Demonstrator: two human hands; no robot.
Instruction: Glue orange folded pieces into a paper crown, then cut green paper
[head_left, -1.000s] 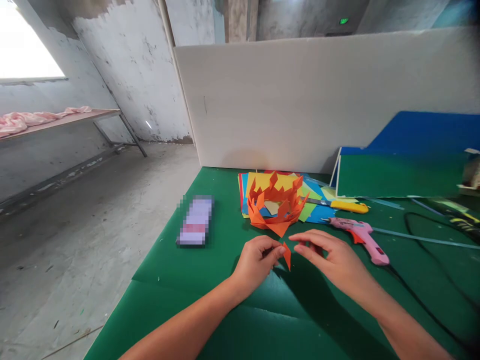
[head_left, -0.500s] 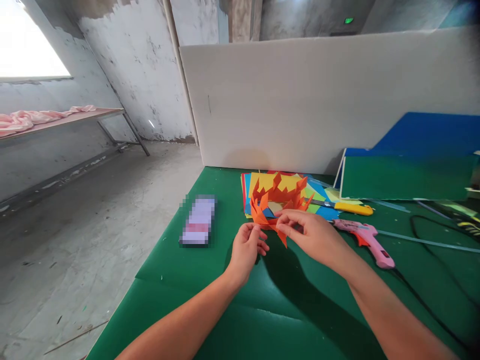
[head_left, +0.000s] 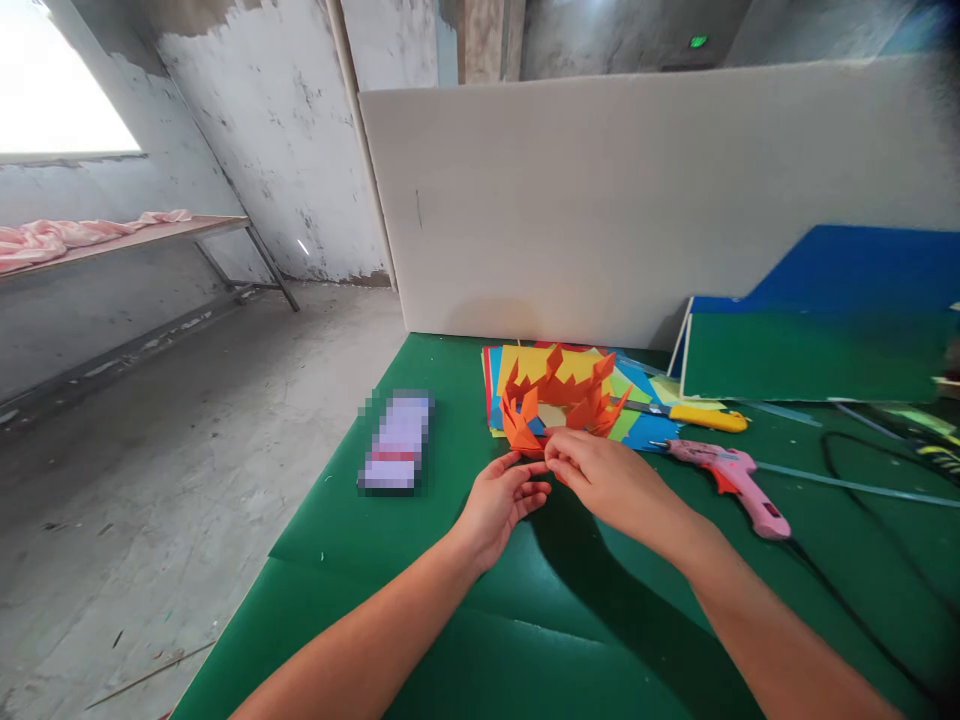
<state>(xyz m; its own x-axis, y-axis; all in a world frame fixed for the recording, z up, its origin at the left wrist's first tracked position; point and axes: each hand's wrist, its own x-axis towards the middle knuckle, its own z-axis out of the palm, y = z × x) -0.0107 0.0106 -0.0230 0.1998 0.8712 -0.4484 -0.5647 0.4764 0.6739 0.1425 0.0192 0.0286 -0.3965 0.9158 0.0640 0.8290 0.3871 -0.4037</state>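
Both hands meet at the near edge of the orange paper crown [head_left: 559, 400], which sits on a stack of coloured sheets [head_left: 637, 430] on the green table [head_left: 420, 560]. The right hand [head_left: 600, 480] has its grip pinched on the crown's near rim; the left hand [head_left: 499, 500] touches the same rim with loosely curled fingers, its hold unclear. Right of the crown lie a yellow knife [head_left: 701, 417] and a pink glue gun [head_left: 731, 478].
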